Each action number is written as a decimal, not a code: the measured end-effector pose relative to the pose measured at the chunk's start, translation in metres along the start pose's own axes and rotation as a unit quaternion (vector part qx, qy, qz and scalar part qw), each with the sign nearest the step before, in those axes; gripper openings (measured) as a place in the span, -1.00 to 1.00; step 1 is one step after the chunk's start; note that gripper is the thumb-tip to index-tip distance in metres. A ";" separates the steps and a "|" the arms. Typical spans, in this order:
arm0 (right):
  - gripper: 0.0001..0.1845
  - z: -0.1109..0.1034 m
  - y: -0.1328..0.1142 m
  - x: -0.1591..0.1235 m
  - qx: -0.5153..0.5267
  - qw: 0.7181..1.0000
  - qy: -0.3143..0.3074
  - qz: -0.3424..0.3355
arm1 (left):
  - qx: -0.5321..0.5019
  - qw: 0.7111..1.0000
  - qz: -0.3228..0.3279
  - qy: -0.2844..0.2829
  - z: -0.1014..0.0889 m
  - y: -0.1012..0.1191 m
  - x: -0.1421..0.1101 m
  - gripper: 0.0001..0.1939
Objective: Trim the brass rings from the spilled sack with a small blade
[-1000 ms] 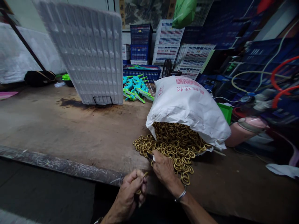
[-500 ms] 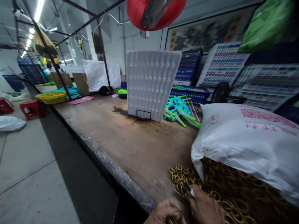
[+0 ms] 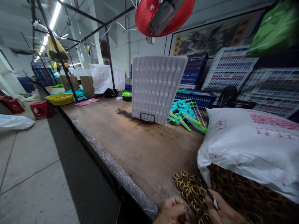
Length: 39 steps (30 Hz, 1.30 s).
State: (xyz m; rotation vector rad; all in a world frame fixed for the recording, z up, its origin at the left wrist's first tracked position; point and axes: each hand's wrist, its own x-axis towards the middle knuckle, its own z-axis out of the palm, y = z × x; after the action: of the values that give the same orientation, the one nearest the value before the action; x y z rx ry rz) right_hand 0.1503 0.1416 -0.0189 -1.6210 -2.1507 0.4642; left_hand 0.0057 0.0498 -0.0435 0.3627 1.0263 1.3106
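Your right hand is closed on a small tool; whether your curled left hand holds something, I cannot tell. Many rings are left just ahead of both hands, more in the sack beyond; finished ones I cannot see

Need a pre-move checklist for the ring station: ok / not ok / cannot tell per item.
1. Right grip has its tool: ok, a small dark-and-white tool is held in the fingers.
2. Left grip fully in view: not ok, the bottom edge of the picture cuts it off.
3. Left grip loaded with a ring: cannot tell, its fingers are curled and partly out of frame.
4. Brass-coloured rings at hand: ok, piled right beside both grips.
5. Printed white woven sack open towards the worker: ok, rings show in its mouth.
6. White ribbed panel standing: ok, upright on the table.
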 end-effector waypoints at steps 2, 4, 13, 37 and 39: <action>-0.64 -0.006 -0.011 -0.007 0.076 0.997 0.027 0.014 | 0.040 0.999 0.016 0.034 0.007 0.004 0.001 -0.65; -0.62 -0.013 -0.026 -0.017 0.166 0.986 0.020 -0.006 | 0.078 0.995 0.054 0.031 0.013 0.011 -0.003 -0.59; -0.67 -0.014 -0.045 -0.044 0.371 0.928 -0.008 0.005 | 0.093 0.992 0.088 0.012 0.028 0.021 -0.015 -0.55; -0.69 -0.013 -0.041 -0.057 0.377 0.924 -0.062 0.015 | 0.287 0.946 0.132 -0.073 0.029 0.021 -0.036 -0.76; -0.68 -0.012 -0.041 -0.057 0.381 0.922 -0.066 0.019 | 0.248 0.964 0.046 -0.084 0.028 0.020 -0.036 -0.71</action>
State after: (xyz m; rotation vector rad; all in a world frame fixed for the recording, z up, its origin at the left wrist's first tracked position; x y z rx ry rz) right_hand 0.1360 0.0759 0.0047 -1.1923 -1.6790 1.2651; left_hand 0.0184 0.0319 0.0013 0.8958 1.1970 1.0698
